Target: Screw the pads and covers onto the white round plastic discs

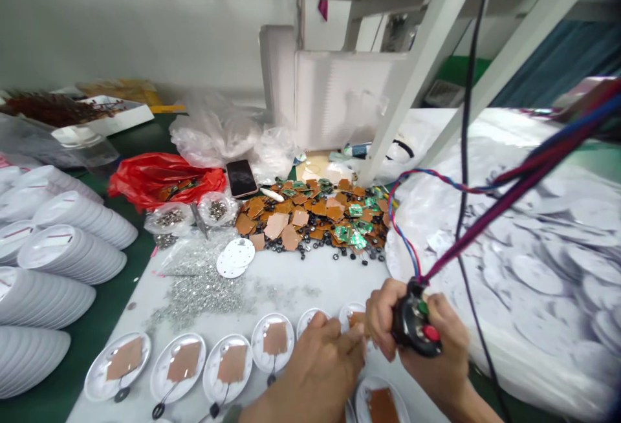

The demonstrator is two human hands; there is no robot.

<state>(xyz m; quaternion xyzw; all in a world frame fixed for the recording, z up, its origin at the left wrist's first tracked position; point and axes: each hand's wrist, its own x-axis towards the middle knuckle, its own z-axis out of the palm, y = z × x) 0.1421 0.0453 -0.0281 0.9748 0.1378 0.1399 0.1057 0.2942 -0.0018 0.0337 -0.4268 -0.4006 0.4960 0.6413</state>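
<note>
My right hand [427, 348] is wrapped around a black electric screwdriver [413, 326] with a red and a green button; its twisted red and blue cable [490, 206] rises to the upper right. My left hand [320, 365] is closed in a pinch right beside the tool's tip, over a white round dish [353, 314] holding a brown circuit board; what its fingers hold is hidden. A row of several white dishes [182, 366] with brown boards and black wired parts lies to the left along the near edge.
A heap of brown and green circuit boards [310, 216] with black parts lies mid-table. Loose silver screws [198, 287], bags of screws, a phone [241, 178] and a red bag [162, 177] sit behind. Stacks of white covers [53, 261] stand left; white discs [548, 261] pile right.
</note>
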